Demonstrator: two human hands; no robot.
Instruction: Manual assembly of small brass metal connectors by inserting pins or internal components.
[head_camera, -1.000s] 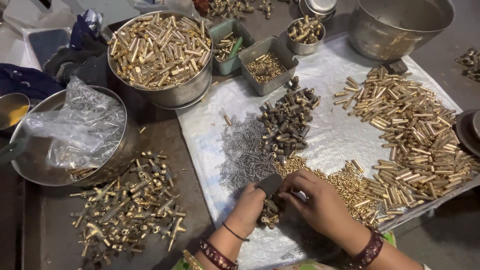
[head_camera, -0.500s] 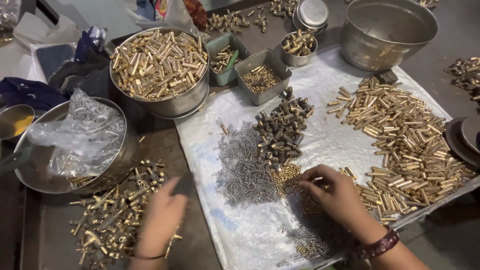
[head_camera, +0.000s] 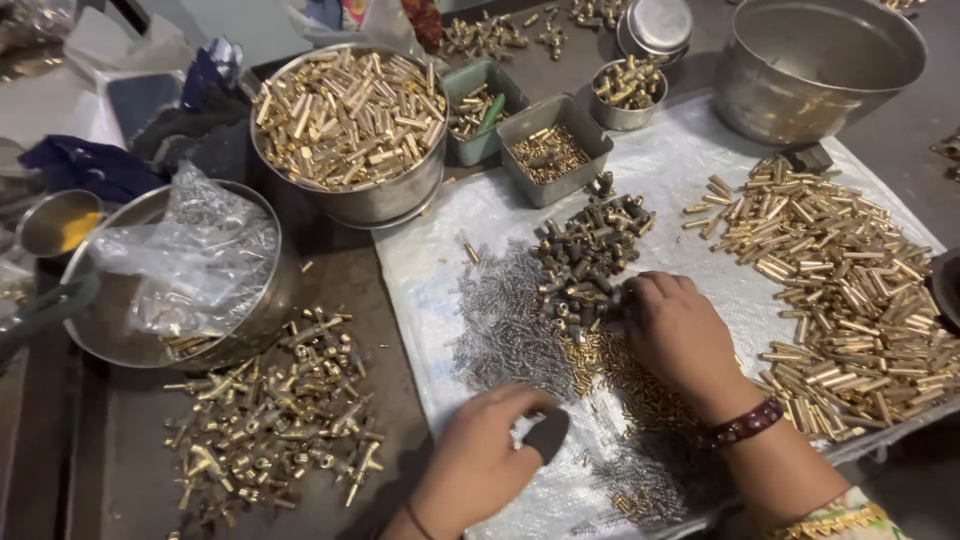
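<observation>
The right hand (head_camera: 675, 330) lay palm-down on the white sheet (head_camera: 690, 170), its fingers curled onto the edge of the dark pile of small fittings (head_camera: 590, 255); whether it pinched a piece could not be told. Just below that pile lay a strip of small brass pieces (head_camera: 620, 375), and beside it a grey heap of fine pins or springs (head_camera: 505, 320). The left hand (head_camera: 480, 460) hovered at the sheet's near edge, closed around a small dark object (head_camera: 547, 433).

Judging by the heaps, much remained: the dark fittings, the pins and a broad spread of brass tubes (head_camera: 840, 290) on the right were all plentiful. To the left, on the bare bench (head_camera: 130, 450), a sizeable heap of assembled-looking brass parts (head_camera: 280, 415) suggested a fair amount done. A steel bowl of brass tubes (head_camera: 350, 125) stood full behind.
</observation>
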